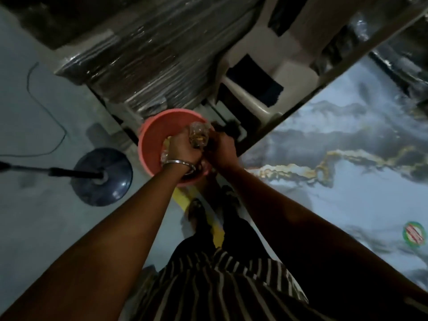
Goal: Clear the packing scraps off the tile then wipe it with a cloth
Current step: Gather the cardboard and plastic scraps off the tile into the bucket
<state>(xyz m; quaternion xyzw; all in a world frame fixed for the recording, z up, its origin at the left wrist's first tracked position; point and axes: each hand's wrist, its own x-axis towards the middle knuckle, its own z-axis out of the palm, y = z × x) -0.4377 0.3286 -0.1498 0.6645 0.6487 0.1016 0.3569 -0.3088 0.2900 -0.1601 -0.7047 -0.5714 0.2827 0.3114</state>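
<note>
Dim room, grey floor (41,228), seen from above. At far left, a thin cable (46,107) looping across the floor and a dark round stand base (102,177). Further in, foil-wrapped stacked slabs (148,66) at the top, and below them a pink bucket (150,137) on the floor. Over the bucket's mouth, left hand (183,147) with a bangle (178,163) at the wrist, grip closed on a crumpled clear plastic scrap (199,135); right hand (222,149) just beside, touching the same wad, fingers curled in, though whether clamped on it or only steadying cannot be told. Scrap thus between both grips, above the bucket, off the tile. Striped clothing (220,286) below. To the right, the marbled tile (347,158), glossy, blue-grey with gold veining, a round green sticker (414,234) near its right edge. Judging by this: clearing nearly done, no loose scraps visible on the shown part of the tile; wiping not yet begun, no cloth in sight.
</note>
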